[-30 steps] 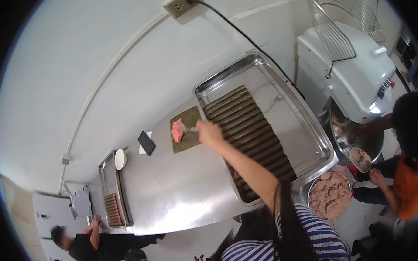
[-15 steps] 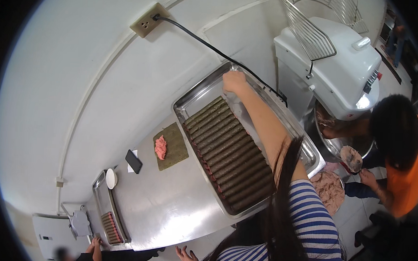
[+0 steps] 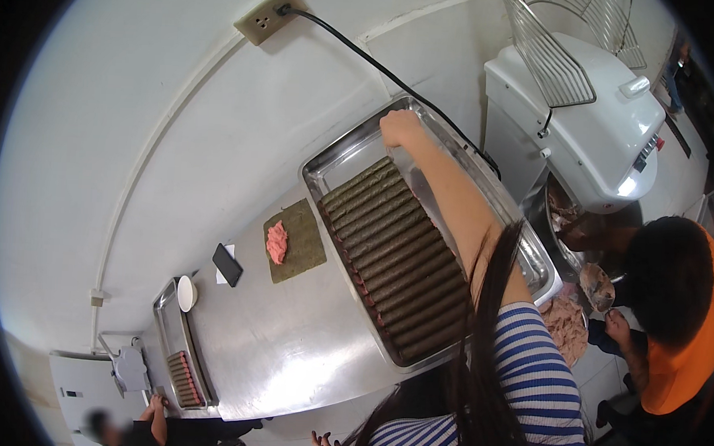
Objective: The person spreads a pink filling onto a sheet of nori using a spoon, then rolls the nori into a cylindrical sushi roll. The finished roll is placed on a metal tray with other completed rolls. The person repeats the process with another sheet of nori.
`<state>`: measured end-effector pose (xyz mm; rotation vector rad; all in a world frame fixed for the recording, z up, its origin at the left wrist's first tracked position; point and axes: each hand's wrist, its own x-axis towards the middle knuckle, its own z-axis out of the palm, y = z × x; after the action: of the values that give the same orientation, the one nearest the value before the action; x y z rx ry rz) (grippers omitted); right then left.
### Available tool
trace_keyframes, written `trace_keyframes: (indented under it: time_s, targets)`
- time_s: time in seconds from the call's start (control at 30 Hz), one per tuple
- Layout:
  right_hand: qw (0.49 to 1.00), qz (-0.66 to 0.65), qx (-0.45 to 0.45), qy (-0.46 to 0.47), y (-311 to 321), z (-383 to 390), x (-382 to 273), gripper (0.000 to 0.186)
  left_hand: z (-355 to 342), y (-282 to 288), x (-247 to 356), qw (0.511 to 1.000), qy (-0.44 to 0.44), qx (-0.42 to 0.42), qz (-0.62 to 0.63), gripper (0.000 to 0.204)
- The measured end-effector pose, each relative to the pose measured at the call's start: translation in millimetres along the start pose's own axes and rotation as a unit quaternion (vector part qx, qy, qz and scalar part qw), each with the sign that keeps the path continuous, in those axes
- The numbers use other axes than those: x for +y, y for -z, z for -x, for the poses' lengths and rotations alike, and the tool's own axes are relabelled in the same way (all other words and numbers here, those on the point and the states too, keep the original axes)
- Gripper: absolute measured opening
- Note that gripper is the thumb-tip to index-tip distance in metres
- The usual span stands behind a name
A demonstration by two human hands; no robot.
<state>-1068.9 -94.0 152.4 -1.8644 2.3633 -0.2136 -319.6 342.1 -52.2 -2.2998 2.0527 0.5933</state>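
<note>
My right hand (image 3: pixel 401 129) is closed, knuckles up, at the far corner of a large metal tray (image 3: pixel 323 167); whatever is in its fingers is hidden. Beneath my right forearm, a row of dark seaweed rolls (image 3: pixel 395 256) lies side by side in this tray, pink filling showing at their ends. Low in the picture, my left hand (image 3: pixel 323 445) is only partly in view, fingers apart and holding nothing. Left of the tray, a flat seaweed sheet (image 3: pixel 304 256) lies on the steel table (image 3: pixel 280 331) with a lump of pink meat paste (image 3: pixel 277 242) on it.
A phone (image 3: pixel 228 265), a white bowl (image 3: pixel 186 294) and a smaller tray (image 3: pixel 164 314) of rolls stand further left. A black cord (image 3: pixel 364 49) runs from the wall outlet past the tray. At right, a person in orange (image 3: pixel 686 349) works at a white mixer (image 3: pixel 573 113); another person (image 3: pixel 145 429) is lower left.
My right hand stays at the tray's far corner. My left hand has dropped lower, partly out of view. The person in orange has shifted lower, and the whole view has shifted slightly.
</note>
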Motion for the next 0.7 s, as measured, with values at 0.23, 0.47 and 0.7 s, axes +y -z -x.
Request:
trace_keyframes:
  time_s: [0.23, 0.47, 0.7]
  targets:
    - [0.999, -0.020, 0.031, -0.007, 38, 5, -8, 0.026, 9, 11, 21, 1.000, -0.007, -0.011, 0.019, 0.046]
    - [0.944, -0.316, 0.074, 0.056, -12, 38, -106, 0.028, 12, 50, 107, 0.992, -0.065, 0.102, 0.040, 0.042]
    - [0.889, -0.452, 0.049, -0.045, -160, 152, -299, 0.037, -21, 75, 146, 0.970, -0.080, 0.207, 0.098, 0.042]
